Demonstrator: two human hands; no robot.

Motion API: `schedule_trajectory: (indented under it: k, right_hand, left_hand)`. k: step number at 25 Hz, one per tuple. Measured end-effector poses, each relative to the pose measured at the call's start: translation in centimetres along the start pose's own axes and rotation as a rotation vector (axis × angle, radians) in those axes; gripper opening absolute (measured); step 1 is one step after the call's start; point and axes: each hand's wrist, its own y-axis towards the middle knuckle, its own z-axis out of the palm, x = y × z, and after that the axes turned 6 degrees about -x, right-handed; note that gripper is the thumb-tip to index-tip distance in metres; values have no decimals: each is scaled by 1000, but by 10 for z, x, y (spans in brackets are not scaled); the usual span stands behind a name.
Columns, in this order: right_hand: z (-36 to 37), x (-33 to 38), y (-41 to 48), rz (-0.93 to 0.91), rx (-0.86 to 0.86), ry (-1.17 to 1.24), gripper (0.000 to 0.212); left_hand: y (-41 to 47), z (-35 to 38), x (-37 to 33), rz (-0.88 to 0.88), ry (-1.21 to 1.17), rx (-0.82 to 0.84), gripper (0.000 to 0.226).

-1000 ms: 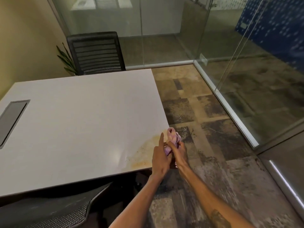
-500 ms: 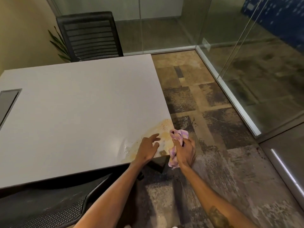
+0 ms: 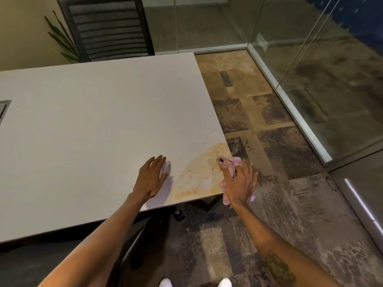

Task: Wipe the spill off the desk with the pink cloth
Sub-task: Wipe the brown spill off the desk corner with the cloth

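My desk [image 3: 93, 125] is a wide pale grey top filling the left and centre of the frame, its right edge running diagonally down toward the lower middle. A dark inset panel [image 3: 3, 111] cuts into it at the far left edge. To the right lies patchy brown and grey carpet floor [image 3: 269, 141], bounded by a glass wall [image 3: 331, 69] on a metal base rail in the upper right.

At the top, a black slatted chair [image 3: 107, 27] is pushed up to the far side of the desk, with green plant leaves [image 3: 62, 40] beside it in the upper left. Another dark chair [image 3: 128, 245] sits under the near edge, between my forearms, and white shoe tips [image 3: 165, 283] show at the bottom.

The spill [image 3: 201, 172] is an orange-tan speckled smear on the near right corner of the desk, reaching both edges. My left hand [image 3: 150, 179] lies flat with fingers spread on the desk just left of it, holding nothing. My right hand [image 3: 239, 183] has a loose grip on the crumpled pink cloth [image 3: 229, 164], at the corner, right of the spill; cloth pokes out above and below my fingers.
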Motion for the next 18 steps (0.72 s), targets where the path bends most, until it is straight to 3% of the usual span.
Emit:
schedule_trajectory:
  k: [3, 6, 10, 13, 18]
  right_hand:
    - [18, -7, -6, 11, 150, 92, 73]
    - [30, -22, -5, -124, 195, -70, 96]
    - [33, -41, 16, -317, 328, -228, 81]
    - [42, -49, 15, -426, 284, -389, 67]
    - [54, -43, 11, -337, 229, -331, 106]
  left_hand:
    - [-3, 13, 23, -16, 55, -16, 77]
    - [-1, 28, 45, -23, 51, -61, 80]
    - [2, 49, 62, -30, -5, -37, 68]
    - [-1, 61, 62, -36, 63, -107, 63]
    - [3, 75, 65, -60, 85, -140, 60]
